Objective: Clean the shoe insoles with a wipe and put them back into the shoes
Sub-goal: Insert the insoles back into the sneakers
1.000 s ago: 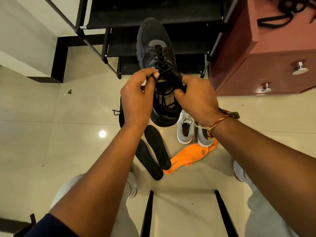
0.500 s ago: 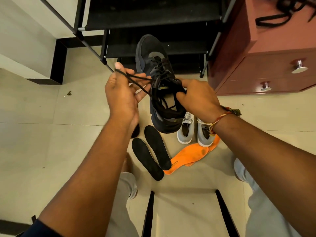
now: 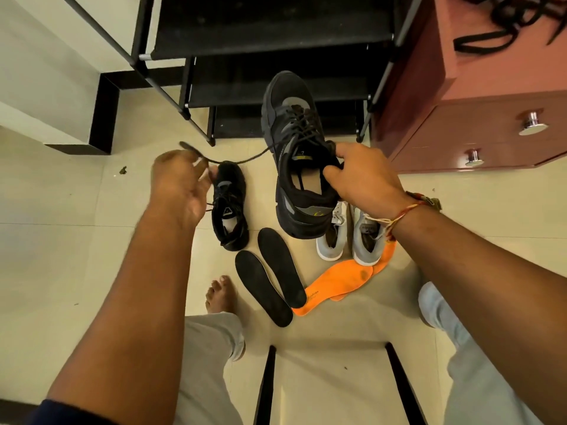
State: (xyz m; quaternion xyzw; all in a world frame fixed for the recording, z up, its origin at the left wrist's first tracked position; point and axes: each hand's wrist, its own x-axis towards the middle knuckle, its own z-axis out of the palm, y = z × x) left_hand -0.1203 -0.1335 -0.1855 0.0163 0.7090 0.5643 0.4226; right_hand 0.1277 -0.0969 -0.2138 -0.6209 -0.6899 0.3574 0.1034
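We are gripping the shoe point(image 3: 294, 148) by its collar in our right hand point(image 3: 365, 176), while our left hand point(image 3: 181, 185) (blurred) is pinching its lace point(image 3: 245, 159), now pulled further left than before. The black insoles point(image 3: 273, 277) are lying on the floor point(image 3: 61, 256) beside orange insoles point(image 3: 340, 280), printed "…uhian".

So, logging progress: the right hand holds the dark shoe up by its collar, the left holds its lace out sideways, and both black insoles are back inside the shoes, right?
One error: the head view shows both black insoles lying on the floor, outside any shoe. The rest holds: right hand grips the dark shoe by its collar, left hand holds its lace out.
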